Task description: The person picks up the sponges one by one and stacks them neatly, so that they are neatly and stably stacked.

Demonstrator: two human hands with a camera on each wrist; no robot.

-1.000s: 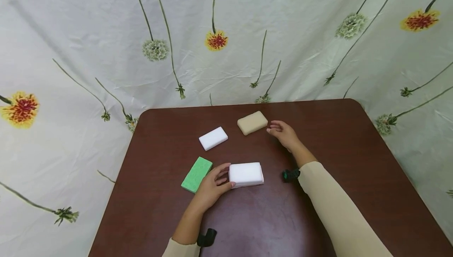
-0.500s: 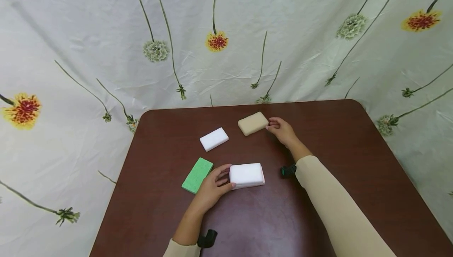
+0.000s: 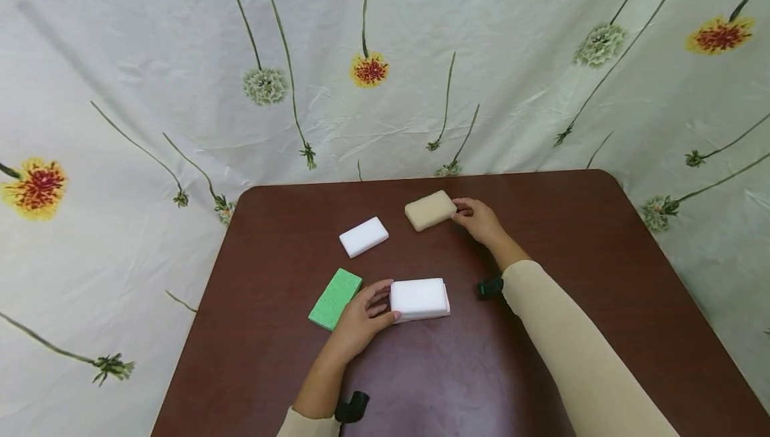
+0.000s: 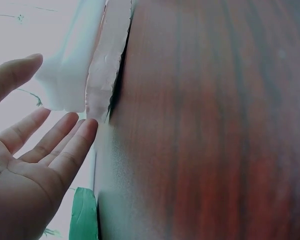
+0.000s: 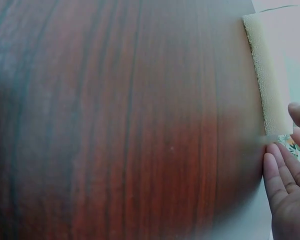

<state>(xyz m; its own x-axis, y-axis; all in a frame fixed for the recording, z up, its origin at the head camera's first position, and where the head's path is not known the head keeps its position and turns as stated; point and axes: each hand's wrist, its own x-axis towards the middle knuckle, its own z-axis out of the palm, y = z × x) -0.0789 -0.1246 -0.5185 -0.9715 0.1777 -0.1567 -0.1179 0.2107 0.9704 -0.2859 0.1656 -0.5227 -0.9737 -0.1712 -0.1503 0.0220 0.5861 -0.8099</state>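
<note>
On the table, a stack of white sponges (image 3: 419, 297) lies with a pinkish-white layer (image 4: 106, 60) at its bottom. At the stack's left end is my left hand (image 3: 359, 320), its fingers extended and their tips against or very near the edge. A beige sponge (image 3: 430, 210) lies farther back. My right hand (image 3: 479, 220) reaches its right end with fingertips and thumb; in the right wrist view, the beige sponge (image 5: 265, 75) stays flat on the table just beyond the loosely bent fingers (image 5: 285, 172). Whether they touch it is hard to tell.
A green sponge (image 3: 335, 299) lies just left of my left hand. Between it and the beige sponge is a single white sponge (image 3: 363, 236). The brown table (image 3: 541, 223) ends at a flower-printed white cloth (image 3: 511, 56) hanging behind.
My right hand has moved slightly left and away from me, closing the small gap to the beige sponge. The left hand and the sponges have stayed in place.
</note>
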